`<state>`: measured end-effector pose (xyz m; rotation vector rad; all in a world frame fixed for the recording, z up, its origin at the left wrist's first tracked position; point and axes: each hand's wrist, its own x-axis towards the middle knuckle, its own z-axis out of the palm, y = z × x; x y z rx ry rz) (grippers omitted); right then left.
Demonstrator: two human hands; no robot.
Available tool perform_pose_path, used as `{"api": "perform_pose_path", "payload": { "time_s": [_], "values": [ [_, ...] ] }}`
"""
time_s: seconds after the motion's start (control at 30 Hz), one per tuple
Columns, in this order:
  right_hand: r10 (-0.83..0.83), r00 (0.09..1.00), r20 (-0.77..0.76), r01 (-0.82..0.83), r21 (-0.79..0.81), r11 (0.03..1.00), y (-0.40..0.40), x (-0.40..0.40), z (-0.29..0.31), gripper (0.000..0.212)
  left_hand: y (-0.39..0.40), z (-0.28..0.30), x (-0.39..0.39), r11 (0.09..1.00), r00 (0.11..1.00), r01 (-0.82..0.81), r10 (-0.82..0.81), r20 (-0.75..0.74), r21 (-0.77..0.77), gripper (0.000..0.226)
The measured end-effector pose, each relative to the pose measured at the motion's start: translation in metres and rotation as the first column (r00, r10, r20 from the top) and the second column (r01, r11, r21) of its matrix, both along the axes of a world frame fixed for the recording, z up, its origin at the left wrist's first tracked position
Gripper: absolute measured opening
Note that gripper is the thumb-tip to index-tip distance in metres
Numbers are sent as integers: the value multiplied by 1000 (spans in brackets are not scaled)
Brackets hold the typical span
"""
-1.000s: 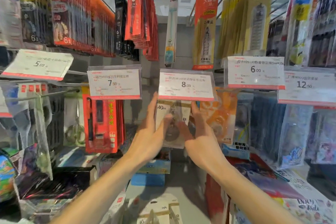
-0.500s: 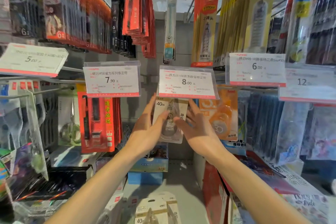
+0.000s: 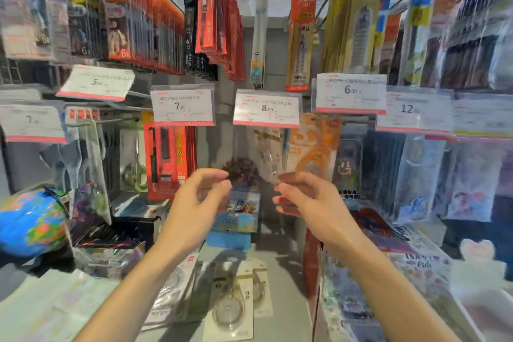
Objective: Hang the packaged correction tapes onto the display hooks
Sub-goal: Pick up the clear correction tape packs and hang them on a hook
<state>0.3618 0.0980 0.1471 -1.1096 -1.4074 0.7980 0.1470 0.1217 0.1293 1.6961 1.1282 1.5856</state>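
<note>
Now that both hands have let go, left hand (image 3: 194, 203) and right hand (image 3: 308, 200) fingers loosely curled, empty; pack (image 3: 268, 158) seemingly hangs under the 8.00 tag (image 3: 266, 108); more packs (image 3: 236, 300) wait below.

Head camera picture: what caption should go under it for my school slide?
Both empty hands, left hand and right hand, hover below a correction tape pack hanging under the 8.00 price tag.
</note>
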Motion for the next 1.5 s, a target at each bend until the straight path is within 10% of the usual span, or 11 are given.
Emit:
{"api": "perform_pose_path", "payload": {
  "time_s": [0.3, 0.7, 1.07, 1.2, 1.5],
  "values": [
    [104, 975, -199, -126, -101, 987, -55, -32, -69, 10, -77, -57, -20, 993, 976, -35, 57, 212, -109, 9],
    [-201, 939, -278, 124, -272, 954, -60, -74, -149, 12, -61, -130, -92, 967, 946, 40, 45, 322, -252, 12],
    [-441, 832, 337, 530, -243, 813, -13, -100, -186, 14, -3, -147, -121, 890, 985, 166, -129, 114, -424, 19],
    [-386, 754, 532, 583, -271, 766, 6, -102, -198, 51, 2, -154, -120, 880, 984, 153, -177, -11, -450, 21],
    [-312, 883, 351, 445, -413, 794, 6, -95, -190, 36, 4, -151, -118, 835, 968, 128, -222, -116, -535, 19]
  ]
}}
